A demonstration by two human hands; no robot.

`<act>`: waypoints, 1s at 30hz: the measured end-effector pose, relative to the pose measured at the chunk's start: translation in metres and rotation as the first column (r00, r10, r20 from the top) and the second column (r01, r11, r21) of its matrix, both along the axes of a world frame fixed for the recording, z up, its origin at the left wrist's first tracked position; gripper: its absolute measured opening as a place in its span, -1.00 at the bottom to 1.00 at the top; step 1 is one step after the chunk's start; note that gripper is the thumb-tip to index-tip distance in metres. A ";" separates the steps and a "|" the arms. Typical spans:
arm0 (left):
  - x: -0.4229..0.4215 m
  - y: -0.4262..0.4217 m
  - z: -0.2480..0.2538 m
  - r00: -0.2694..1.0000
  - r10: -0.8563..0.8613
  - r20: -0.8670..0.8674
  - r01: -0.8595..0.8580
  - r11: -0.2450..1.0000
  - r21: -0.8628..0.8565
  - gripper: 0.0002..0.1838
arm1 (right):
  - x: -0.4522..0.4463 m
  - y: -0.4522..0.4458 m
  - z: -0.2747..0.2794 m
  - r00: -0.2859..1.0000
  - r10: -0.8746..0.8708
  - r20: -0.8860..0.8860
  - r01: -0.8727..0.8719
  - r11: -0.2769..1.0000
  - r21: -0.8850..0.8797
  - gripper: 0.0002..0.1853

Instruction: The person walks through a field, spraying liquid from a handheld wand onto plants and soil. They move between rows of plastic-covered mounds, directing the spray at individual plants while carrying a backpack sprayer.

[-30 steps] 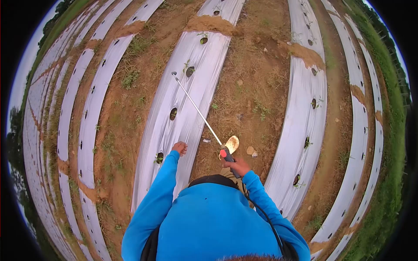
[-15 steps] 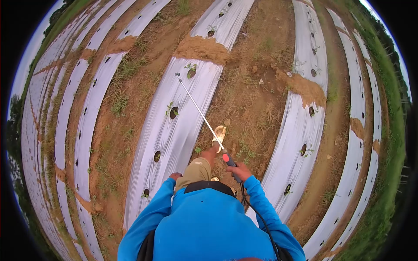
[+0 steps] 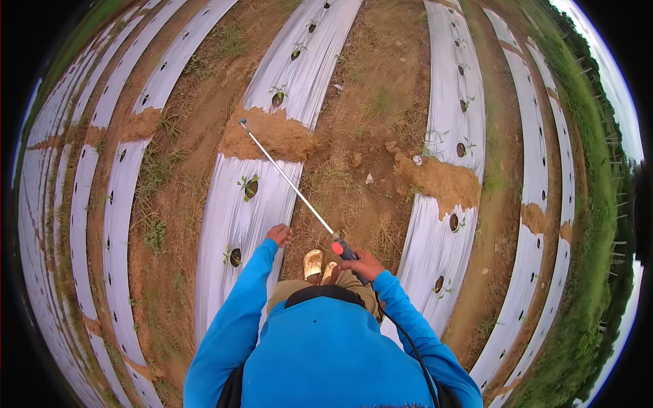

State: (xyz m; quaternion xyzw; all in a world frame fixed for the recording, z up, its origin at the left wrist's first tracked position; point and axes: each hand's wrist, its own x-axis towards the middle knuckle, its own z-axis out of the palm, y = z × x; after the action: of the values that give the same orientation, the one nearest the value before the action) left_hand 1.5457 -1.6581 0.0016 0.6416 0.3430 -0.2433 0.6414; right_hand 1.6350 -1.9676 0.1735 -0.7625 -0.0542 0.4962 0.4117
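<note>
My right hand is wrapped round the dark grip of a sprayer wand, which has a red part on its handle. The thin silver tube points forward and left. Its nozzle hangs over the soil band across the left bed. From the grip a black hose runs back along my right sleeve. My left hand is held out over the right edge of the left bed, its fingers curled and nothing visible in them. Near it, a seedling grows from a hole in the plastic mulch.
Two sandal-clad feet stand on the dirt path between two mulched beds. Heaped soil crosses the left bed, and another soil patch crosses the right bed. Weeds and dry grass line the path. More beds run along both sides.
The beds have shifted down and left in view as I moved forward. My left hand has swung forward from beside my leg. The nozzle has passed from the plastic to the soil band.
</note>
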 end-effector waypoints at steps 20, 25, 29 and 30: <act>0.353 0.056 -0.042 0.997 -0.070 0.021 0.064 0.970 0.233 -0.63 | 0.537 0.068 -0.007 0.994 0.059 -0.094 -0.054 0.997 0.056 -0.56; 0.509 0.077 -0.040 0.956 0.217 -0.195 -0.224 0.974 -0.014 -0.67 | 0.646 0.101 -0.042 0.981 -0.021 -0.192 0.047 0.990 0.134 -0.61; 0.621 0.114 -0.140 0.942 0.111 -0.315 -0.154 0.981 -0.116 -0.70 | 0.759 0.129 -0.041 0.941 -0.053 -0.335 0.064 0.998 0.022 -0.60; 0.657 0.126 -0.165 0.936 -0.003 -0.351 -0.011 0.999 -0.038 -0.70 | 0.792 0.139 -0.042 0.942 -0.007 -0.335 0.005 1.000 -0.008 -0.55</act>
State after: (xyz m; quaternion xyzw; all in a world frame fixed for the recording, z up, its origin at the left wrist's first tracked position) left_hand 2.2026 -1.5319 -0.1631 0.5747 0.4482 -0.3593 0.5829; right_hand 2.4274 -1.8289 0.1310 -0.6687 0.0206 0.6175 0.4136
